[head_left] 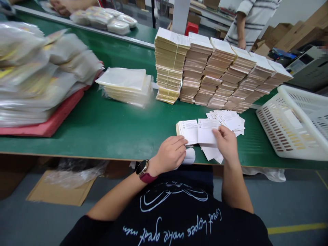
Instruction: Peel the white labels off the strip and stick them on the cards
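My right hand (227, 141) pinches a small white printed card (207, 131) by its right edge, thumb on top. My left hand (172, 150), with a watch on the wrist, is closed on the lower edge of a small stack of printed cards (188, 130). The held card lies right beside this stack. Loose cards (230, 120) are spread out behind my right hand, and a few more (210, 152) lie below the held card. A curved white piece (189, 155) shows beside my left hand; what it is I cannot tell.
Tall stacks of cards (220, 65) stand at the back of the green table (123, 128). To the right is a white plastic basket (287, 126). Clear bags (125, 83) and a bagged pile (38, 78) on a red tray (58, 116) lie left. Other people stand beyond.
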